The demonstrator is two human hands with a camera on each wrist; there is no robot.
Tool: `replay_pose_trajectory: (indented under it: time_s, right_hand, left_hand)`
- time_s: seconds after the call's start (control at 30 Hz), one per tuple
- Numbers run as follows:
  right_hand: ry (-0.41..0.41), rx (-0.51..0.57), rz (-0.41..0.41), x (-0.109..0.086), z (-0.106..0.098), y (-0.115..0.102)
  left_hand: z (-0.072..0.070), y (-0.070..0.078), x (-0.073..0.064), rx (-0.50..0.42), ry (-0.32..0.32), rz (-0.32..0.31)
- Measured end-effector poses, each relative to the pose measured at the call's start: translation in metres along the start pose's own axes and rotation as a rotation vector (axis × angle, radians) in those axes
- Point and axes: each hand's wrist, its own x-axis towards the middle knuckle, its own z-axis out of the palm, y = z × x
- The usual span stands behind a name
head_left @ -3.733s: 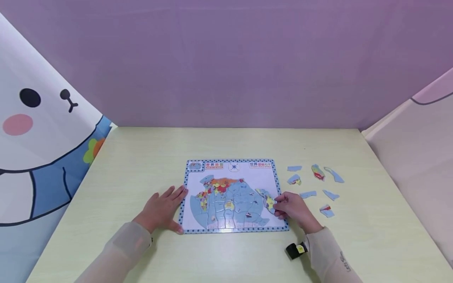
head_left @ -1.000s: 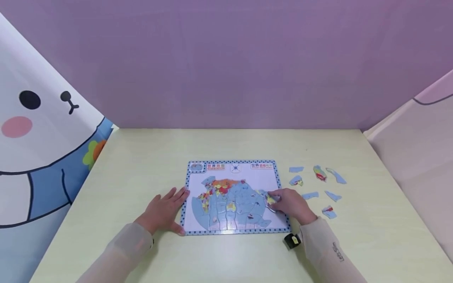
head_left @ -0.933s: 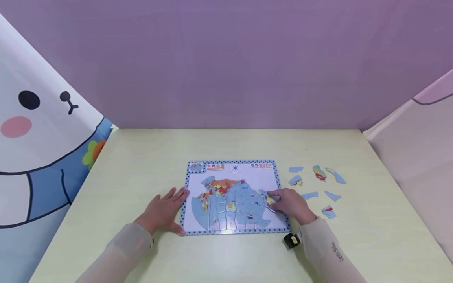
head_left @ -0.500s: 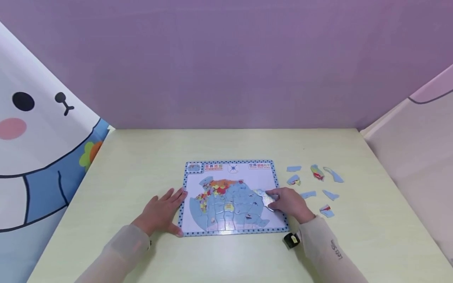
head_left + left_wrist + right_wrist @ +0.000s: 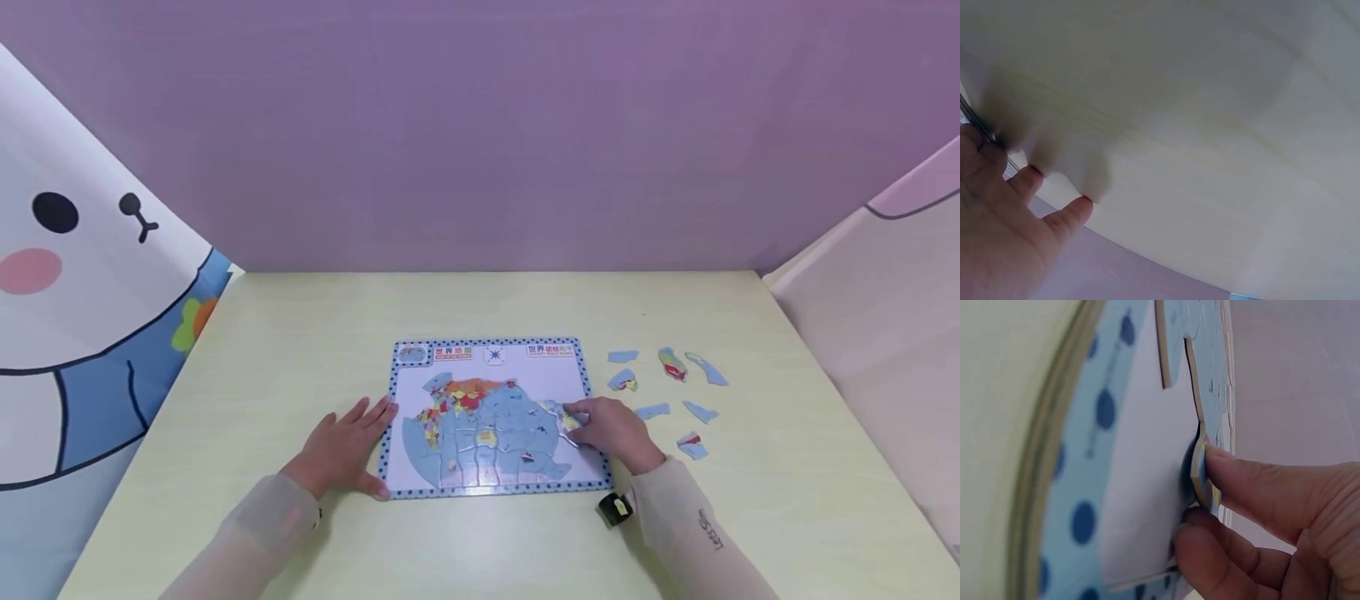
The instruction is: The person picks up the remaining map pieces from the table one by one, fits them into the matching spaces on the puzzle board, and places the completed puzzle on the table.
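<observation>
On the table lies a world map jigsaw board (image 5: 495, 493) with a blue dotted border and many pieces fitted together on its white inside. My right hand (image 5: 615, 431) pinches a blue and yellow puzzle piece (image 5: 1202, 472) between thumb and fingers at the right side of the fitted pieces. In the right wrist view that piece is tilted, one edge raised off the board. My left hand (image 5: 343, 450) rests at the board's left edge, fingers spread, fingertips on the border. The left wrist view catches its fingers (image 5: 1071, 215) over the pale tabletop.
Several loose puzzle pieces, among them a red and green piece (image 5: 672, 365) and a narrow blue piece (image 5: 701, 412), are spread right of the board. A black wrist camera (image 5: 615, 509) hangs by my right sleeve. A purple backdrop (image 5: 495, 142) stands behind the table (image 5: 315, 317).
My right hand has shifted the pinched piece slightly left, against the fitted pieces. Its tilt has varied, with glare on it half a second ago. My left hand has stayed on the board's edge.
</observation>
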Motion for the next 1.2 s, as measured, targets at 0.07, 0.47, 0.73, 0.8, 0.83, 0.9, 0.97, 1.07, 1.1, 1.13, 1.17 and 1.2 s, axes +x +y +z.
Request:
replay_pose_trajectory:
  time_s: [0.07, 0.47, 0.73, 0.8, 0.83, 0.9, 0.97, 1.07, 1.1, 1.13, 1.17, 1.2]
  right_hand:
    - [0.004, -0.008, 0.000, 0.0002, 0.0003, 0.0002]
    - [0.025, -0.066, 0.023, -0.0014, -0.0002, -0.0025]
    - [0.001, -0.086, 0.103, -0.0016, -0.0028, -0.0053]
    - [-0.003, -0.088, 0.120, -0.0015, -0.0030, -0.0064]
    - [-0.003, -0.089, 0.125, -0.0015, -0.0031, -0.0069]
    - [-0.001, -0.091, 0.129, -0.0013, -0.0032, -0.0079]
    - [0.000, -0.089, 0.130, -0.0011, -0.0028, -0.0086]
    - [0.001, -0.085, 0.129, -0.0004, -0.0019, -0.0089]
    - [0.001, -0.085, 0.131, -0.0002, -0.0016, -0.0088]
    - [0.001, -0.082, 0.133, 0.0000, -0.0013, -0.0086]
    - [0.002, -0.081, 0.135, 0.0001, -0.0010, -0.0084]
    - [0.003, -0.082, 0.134, 0.0001, -0.0012, -0.0086]
  left_hand:
    - [-0.0001, 0.0000, 0.0003, 0.002, 0.001, 0.001]
    - [0.0022, 0.0002, 0.0047, 0.016, 0.003, 0.000]
    - [-0.0012, 0.0029, 0.0026, 0.003, 0.001, -0.004]
    - [-0.0015, 0.0031, 0.0023, 0.004, 0.000, -0.006]
    - [-0.0016, 0.0030, 0.0023, 0.004, 0.000, -0.007]
    - [-0.0019, 0.0030, 0.0021, 0.001, -0.002, -0.010]
    - [-0.0017, 0.0027, 0.0018, 0.000, -0.003, -0.012]
    - [-0.0018, 0.0026, 0.0007, -0.001, -0.011, -0.018]
    - [-0.0016, 0.0024, 0.0006, -0.001, -0.014, -0.019]
    - [-0.0018, 0.0024, 0.0004, -0.003, -0.015, -0.020]
    - [-0.0019, 0.0022, 0.0004, -0.003, -0.016, -0.021]
    - [-0.0020, 0.0021, 0.0006, -0.004, -0.016, -0.021]
